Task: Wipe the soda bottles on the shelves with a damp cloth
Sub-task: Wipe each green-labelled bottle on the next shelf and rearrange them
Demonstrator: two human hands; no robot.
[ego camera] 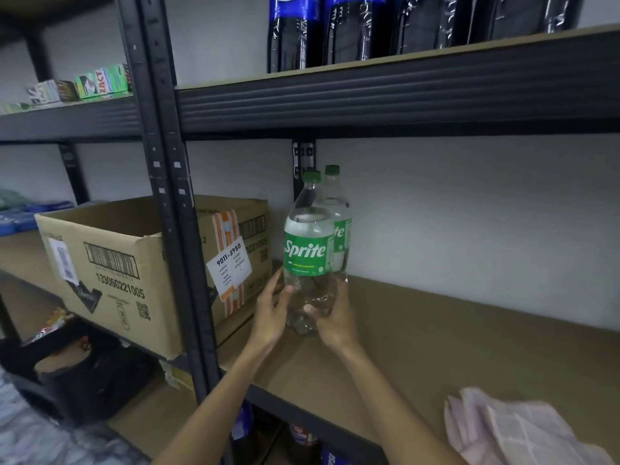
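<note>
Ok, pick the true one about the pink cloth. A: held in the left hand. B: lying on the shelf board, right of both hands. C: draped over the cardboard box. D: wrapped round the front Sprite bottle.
B: the pink cloth lies on the shelf board while left hand and right hand both grip the front Sprite bottle.

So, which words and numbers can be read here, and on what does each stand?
"Sprite": front bottle, green label.
"9011-8988": white sticker on the taped box.
"133060221005": open cardboard box.
"te": rear bottle, the rest hidden.
Small print and green packs: too blurred.
</note>
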